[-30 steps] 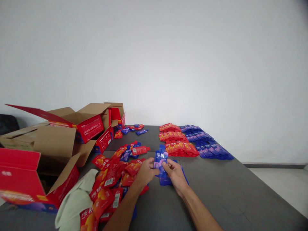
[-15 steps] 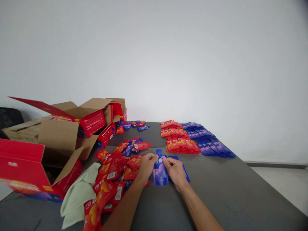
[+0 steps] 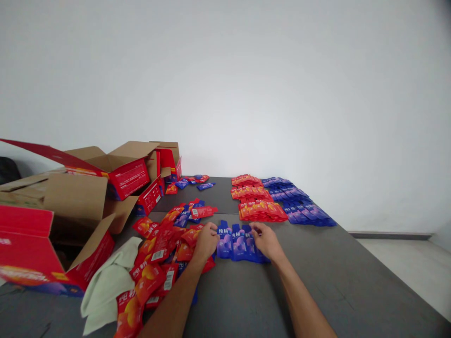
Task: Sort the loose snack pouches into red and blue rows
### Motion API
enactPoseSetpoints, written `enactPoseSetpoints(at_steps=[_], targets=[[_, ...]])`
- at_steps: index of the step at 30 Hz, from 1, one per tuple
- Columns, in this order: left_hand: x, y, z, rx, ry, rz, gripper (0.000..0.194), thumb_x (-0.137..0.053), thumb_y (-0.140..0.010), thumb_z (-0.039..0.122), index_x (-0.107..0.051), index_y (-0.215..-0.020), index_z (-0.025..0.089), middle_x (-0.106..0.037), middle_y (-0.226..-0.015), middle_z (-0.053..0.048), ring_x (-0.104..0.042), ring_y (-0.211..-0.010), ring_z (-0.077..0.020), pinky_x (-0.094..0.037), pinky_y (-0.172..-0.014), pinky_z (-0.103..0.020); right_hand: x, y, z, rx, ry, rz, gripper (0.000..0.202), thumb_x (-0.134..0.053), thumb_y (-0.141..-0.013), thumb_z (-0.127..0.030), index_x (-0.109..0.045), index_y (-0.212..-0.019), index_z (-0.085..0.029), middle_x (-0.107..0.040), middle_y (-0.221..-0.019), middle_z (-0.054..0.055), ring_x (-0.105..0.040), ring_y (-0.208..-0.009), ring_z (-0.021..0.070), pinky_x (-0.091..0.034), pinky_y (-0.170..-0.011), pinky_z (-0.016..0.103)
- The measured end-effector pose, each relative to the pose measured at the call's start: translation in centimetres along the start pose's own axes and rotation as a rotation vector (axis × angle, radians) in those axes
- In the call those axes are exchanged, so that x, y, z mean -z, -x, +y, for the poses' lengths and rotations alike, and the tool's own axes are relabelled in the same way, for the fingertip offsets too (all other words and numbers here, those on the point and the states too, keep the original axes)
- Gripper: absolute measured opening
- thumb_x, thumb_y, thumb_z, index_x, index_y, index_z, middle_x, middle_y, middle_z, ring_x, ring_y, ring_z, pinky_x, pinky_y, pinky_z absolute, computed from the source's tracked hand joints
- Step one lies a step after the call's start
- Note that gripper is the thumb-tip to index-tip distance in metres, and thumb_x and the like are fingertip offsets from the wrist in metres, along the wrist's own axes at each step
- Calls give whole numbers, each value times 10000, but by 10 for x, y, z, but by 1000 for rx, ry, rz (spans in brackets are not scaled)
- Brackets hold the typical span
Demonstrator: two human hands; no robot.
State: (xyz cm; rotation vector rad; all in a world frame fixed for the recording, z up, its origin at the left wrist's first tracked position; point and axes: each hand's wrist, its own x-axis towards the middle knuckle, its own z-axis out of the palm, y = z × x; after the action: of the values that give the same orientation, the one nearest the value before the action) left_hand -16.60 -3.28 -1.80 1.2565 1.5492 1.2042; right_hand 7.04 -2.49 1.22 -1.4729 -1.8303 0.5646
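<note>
Several blue pouches (image 3: 238, 244) with purple fruit prints lie fanned and overlapping, spouts away from me, between my two hands. My left hand (image 3: 207, 240) is closed in a pinch at the left edge of the fan. At its right edge, the bent fingers and thumb of my right hand (image 3: 266, 240) close on the upper part of the last pouch. Beside my left forearm spreads a loose heap of red pouches (image 3: 150, 281) with some blue ones among them.
Beyond my hands stand overlapping rows of red pouches (image 3: 262, 210) and blue pouches (image 3: 308, 213). Open red cartons (image 3: 26, 239) fill the left side. A pale cloth (image 3: 109, 286) lies by the heap. More loose pouches (image 3: 193, 180) lie at the back of the dark table (image 3: 317, 281).
My hands have moved apart. The blue pouch held before now lies beside other blue pouches in a fan. The view has shifted slightly to the right.
</note>
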Motion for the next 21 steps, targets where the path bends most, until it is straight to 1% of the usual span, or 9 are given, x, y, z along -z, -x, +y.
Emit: enactPoseSetpoints(at_steps=[2,5,7,8,11,13,15,18,21], targets=[[-3,-1,-3,-68,-151,-1,230,-590,-654,38,-565,-835,179,-610,-643,33,-586,-593,-115,-403,-557,-196,6,4,2,81,124,-167,419,-519,-808,-239,-651,-1201,-175,-623,-1254,113,-572,-1156,231,-393,-1049,369],[-5,3,3,-157,-388,-9,165,-569,-703,49,-620,-806,167,-666,-747,-13,-617,-721,-132,-440,-680,-224,12,12,-3,183,207,-449,652,-622,-765,-303,-498,-1394,-185,-390,-1501,121,-341,-1391,259,-242,-1155,399],[-5,10,11,-213,-530,-30,115,-582,-735,106,-659,-799,162,-684,-812,-43,-622,-806,-157,-445,-770,-256,15,16,-8,177,242,-596,831,-694,-712,-379,-389,-1464,-201,-231,-1576,114,-193,-1453,283,-167,-1179,432],[-5,14,15,-243,-582,-58,118,-587,-749,147,-680,-820,163,-689,-854,-58,-622,-853,-173,-444,-812,-272,16,17,-10,159,257,-644,893,-715,-689,-398,-351,-1481,-206,-183,-1589,110,-144,-1464,292,-141,-1182,447],[-2,28,27,-277,-663,-177,220,-586,-785,295,-716,-916,174,-662,-1077,-110,-605,-1028,-226,-432,-919,-307,18,17,-12,115,280,-705,939,-727,-668,-378,-315,-1494,-207,-161,-1595,93,-78,-1472,301,-98,-1188,458],[-1,37,33,-279,-686,-229,337,-610,-755,357,-707,-1019,172,-589,-1258,-143,-551,-1163,-276,-403,-1000,-345,19,16,-12,112,269,-714,933,-727,-668,-358,-321,-1492,-194,-186,-1589,91,-86,-1472,293,-96,-1192,437],[0,43,36,-280,-690,-288,452,-640,-711,390,-683,-1101,165,-520,-1360,-158,-482,-1259,-309,-372,-1054,-368,21,15,-13,110,253,-719,946,-741,-656,-350,-326,-1490,-187,-204,-1584,96,-99,-1472,286,-103,-1193,423],[-1,49,36,-288,-703,-336,538,-660,-675,429,-662,-1149,176,-505,-1381,-155,-431,-1298,-343,-342,-1083,-421,26,15,-14,95,233,-737,984,-765,-633,-343,-311,-1495,-206,-216,-1580,100,-114,-1470,278,-109,-1192,428],[-3,52,36,-313,-766,-329,562,-640,-682,497,-666,-1146,181,-523,-1355,-164,-408,-1286,-386,-316,-1076,-497,30,15,-10,77,246,-740,1060,-795,-597,-331,-265,-1509,-235,-148,-1597,104,-70,-1475,289,-103,-1188,443]])
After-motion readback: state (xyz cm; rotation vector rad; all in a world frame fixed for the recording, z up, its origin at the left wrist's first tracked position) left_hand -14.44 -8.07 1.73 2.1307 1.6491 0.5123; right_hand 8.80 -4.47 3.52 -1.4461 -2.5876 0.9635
